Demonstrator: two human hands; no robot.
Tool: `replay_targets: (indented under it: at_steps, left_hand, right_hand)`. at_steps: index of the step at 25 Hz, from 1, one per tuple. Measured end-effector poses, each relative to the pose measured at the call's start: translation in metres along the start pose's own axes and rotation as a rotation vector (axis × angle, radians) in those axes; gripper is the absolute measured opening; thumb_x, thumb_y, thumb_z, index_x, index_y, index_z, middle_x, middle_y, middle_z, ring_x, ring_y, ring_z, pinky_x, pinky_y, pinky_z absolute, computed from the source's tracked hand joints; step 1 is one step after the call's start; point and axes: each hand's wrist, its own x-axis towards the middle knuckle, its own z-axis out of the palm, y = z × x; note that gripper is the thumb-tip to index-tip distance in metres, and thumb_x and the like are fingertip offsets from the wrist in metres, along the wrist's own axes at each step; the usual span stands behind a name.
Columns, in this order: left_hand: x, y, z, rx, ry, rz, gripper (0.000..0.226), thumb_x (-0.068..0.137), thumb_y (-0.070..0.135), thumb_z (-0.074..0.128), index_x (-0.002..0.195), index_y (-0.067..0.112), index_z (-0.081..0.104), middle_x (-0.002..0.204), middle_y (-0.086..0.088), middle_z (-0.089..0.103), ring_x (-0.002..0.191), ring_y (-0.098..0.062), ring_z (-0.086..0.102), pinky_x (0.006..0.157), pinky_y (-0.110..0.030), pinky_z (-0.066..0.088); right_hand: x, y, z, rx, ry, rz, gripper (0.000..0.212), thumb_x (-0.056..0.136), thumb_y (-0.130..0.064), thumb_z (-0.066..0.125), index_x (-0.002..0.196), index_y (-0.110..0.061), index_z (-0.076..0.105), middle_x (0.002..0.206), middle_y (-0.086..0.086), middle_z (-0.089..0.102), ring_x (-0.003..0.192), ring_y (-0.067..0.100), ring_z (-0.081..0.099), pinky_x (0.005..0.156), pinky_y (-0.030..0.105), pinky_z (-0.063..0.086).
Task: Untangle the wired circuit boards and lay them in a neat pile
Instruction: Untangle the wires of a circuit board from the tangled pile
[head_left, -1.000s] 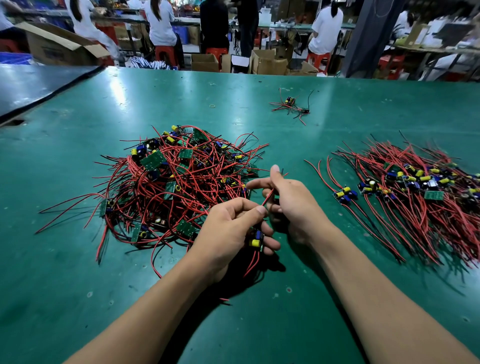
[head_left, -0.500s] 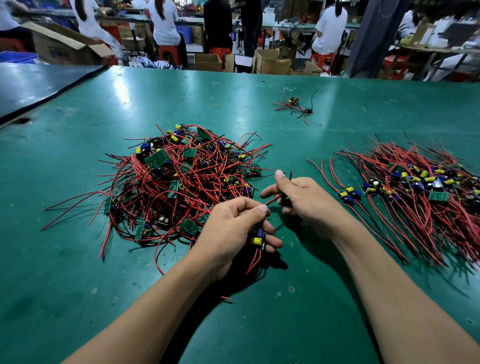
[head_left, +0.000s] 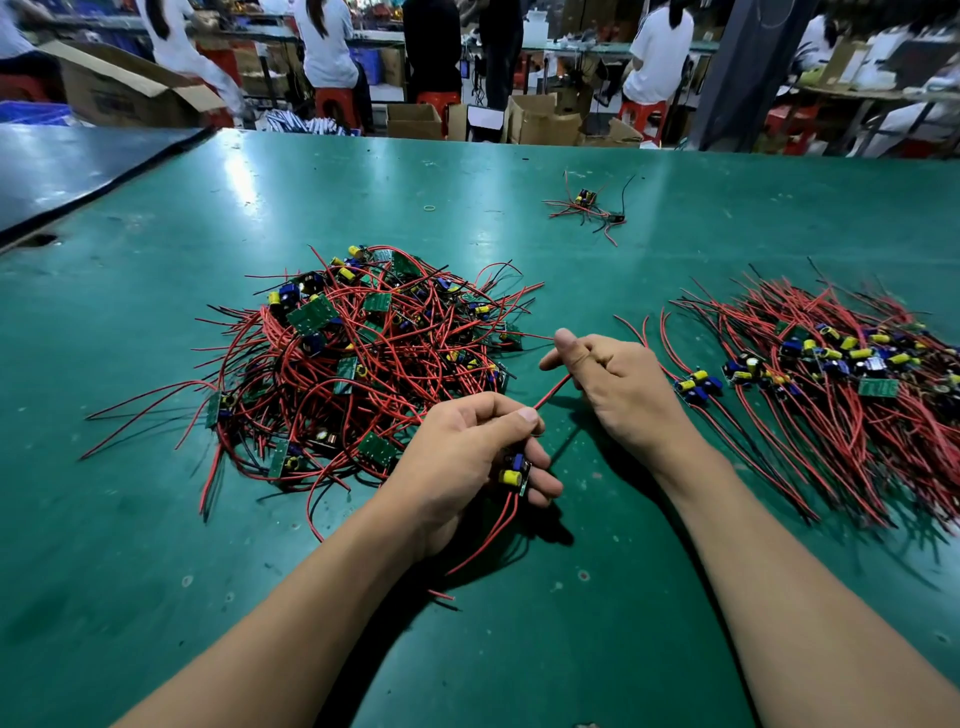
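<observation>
Green table (head_left: 156, 545): a tangled heap (head_left: 363, 364) of wired boards is lying at centre, a sorted pile (head_left: 831, 405) well to the heap's right, and a stray cluster (head_left: 587, 208) beyond the heap. At the heap's near right edge, the left hand (head_left: 462, 462) is closing its grip around one circuit board (head_left: 514, 470). The right hand (head_left: 618, 384) is pinching a red wire (head_left: 553, 389), which is running taut and diagonally away and rightward between the hands.

The worktop (head_left: 156, 519) is showing deep green with small pale spots. The tangled heap (head_left: 363, 353) is mixing red wires (head_left: 332, 400), a few black ones, green boards (head_left: 313, 314) and yellow and blue parts (head_left: 283, 297). The neat pile (head_left: 831, 374) is carrying the same colours.
</observation>
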Motion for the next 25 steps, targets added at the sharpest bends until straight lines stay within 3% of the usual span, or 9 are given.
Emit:
replay_targets:
  at_steps: [2, 4, 9, 10, 13, 17, 19, 22, 25]
  left_hand:
    - [0.000, 0.000, -0.001, -0.012, -0.009, -0.011, 0.012, 0.096, 0.007, 0.055, 0.092, -0.003, 0.057, 0.062, -0.014, 0.060, 0.049, -0.026, 0.064, 0.046, -0.029, 0.053]
    - [0.000, 0.001, -0.002, -0.034, -0.021, -0.029, 0.012, 0.096, 0.008, 0.056, 0.091, -0.003, 0.058, 0.062, -0.014, 0.059, 0.048, -0.026, 0.063, 0.046, -0.028, 0.053]
    - [-0.001, 0.007, -0.008, -0.077, -0.061, -0.074, 0.013, 0.094, 0.009, 0.056, 0.088, -0.002, 0.059, 0.062, -0.012, 0.055, 0.046, -0.023, 0.058, 0.044, -0.027, 0.049]
    - [0.000, 0.008, -0.008, -0.078, -0.066, -0.078, 0.013, 0.094, 0.009, 0.055, 0.087, -0.002, 0.059, 0.062, -0.011, 0.054, 0.045, -0.022, 0.057, 0.044, -0.027, 0.048]
    - [0.001, 0.009, -0.012, -0.055, -0.067, -0.077, 0.014, 0.094, 0.009, 0.053, 0.087, -0.002, 0.059, 0.061, -0.009, 0.054, 0.044, -0.019, 0.055, 0.043, -0.025, 0.046]
    - [0.003, 0.008, -0.011, -0.043, -0.070, -0.076, 0.014, 0.094, 0.009, 0.053, 0.088, -0.002, 0.060, 0.060, -0.007, 0.054, 0.042, -0.018, 0.053, 0.042, -0.023, 0.045]
    - [0.001, 0.007, -0.011, -0.057, -0.067, -0.076, 0.014, 0.093, 0.010, 0.055, 0.088, -0.002, 0.061, 0.060, -0.008, 0.054, 0.043, -0.019, 0.054, 0.043, -0.024, 0.046]
    - [0.000, 0.005, -0.009, -0.084, -0.049, -0.069, 0.014, 0.092, 0.012, 0.059, 0.091, -0.002, 0.064, 0.063, -0.012, 0.058, 0.047, -0.024, 0.060, 0.046, -0.028, 0.050]
    - [0.001, 0.003, -0.006, -0.081, -0.009, -0.040, 0.019, 0.095, 0.016, 0.056, 0.098, -0.002, 0.062, 0.068, -0.014, 0.064, 0.053, -0.026, 0.066, 0.050, -0.030, 0.056]
  right_hand:
    - [-0.001, 0.001, 0.001, -0.040, 0.021, -0.063, 0.045, 0.101, -0.044, 0.047, 0.085, -0.015, 0.077, 0.056, -0.032, 0.055, 0.060, -0.010, 0.054, 0.059, 0.008, 0.035]
    - [-0.001, 0.003, 0.002, -0.006, 0.021, -0.042, 0.054, 0.099, -0.053, 0.040, 0.086, -0.017, 0.078, 0.056, -0.019, 0.055, 0.054, -0.004, 0.050, 0.055, 0.010, 0.034]
    - [0.003, -0.001, 0.006, 0.541, -0.154, 0.280, 0.058, 0.104, -0.051, 0.037, 0.091, -0.014, 0.080, 0.064, -0.006, 0.050, 0.044, 0.004, 0.036, 0.041, 0.014, 0.027]
    - [0.003, -0.001, 0.005, 0.470, -0.174, 0.257, 0.055, 0.105, -0.049, 0.038, 0.091, -0.015, 0.080, 0.065, -0.007, 0.052, 0.044, 0.003, 0.039, 0.042, 0.014, 0.030]
    - [0.003, 0.004, 0.000, -0.043, -0.091, -0.004, 0.048, 0.102, -0.052, 0.040, 0.089, -0.026, 0.078, 0.069, -0.008, 0.060, 0.061, -0.001, 0.054, 0.060, 0.016, 0.040]
    - [0.002, 0.005, -0.003, -0.220, 0.063, -0.226, 0.048, 0.103, -0.051, 0.039, 0.099, -0.022, 0.077, 0.069, -0.019, 0.054, 0.072, 0.007, 0.056, 0.068, 0.029, 0.044]
    - [0.000, 0.005, 0.003, -0.043, 0.063, -0.101, 0.052, 0.100, -0.058, 0.039, 0.096, -0.024, 0.079, 0.065, -0.013, 0.055, 0.063, 0.005, 0.053, 0.061, 0.024, 0.042]
    - [-0.001, -0.003, 0.008, 0.445, -0.037, 0.228, 0.058, 0.088, -0.067, 0.045, 0.092, -0.019, 0.079, 0.061, -0.005, 0.055, 0.044, 0.007, 0.039, 0.043, 0.018, 0.031]
    - [0.001, -0.009, 0.009, 0.688, -0.080, 0.397, 0.073, 0.074, -0.077, 0.055, 0.105, -0.013, 0.072, 0.063, -0.007, 0.052, 0.038, 0.007, 0.032, 0.039, 0.016, 0.023]
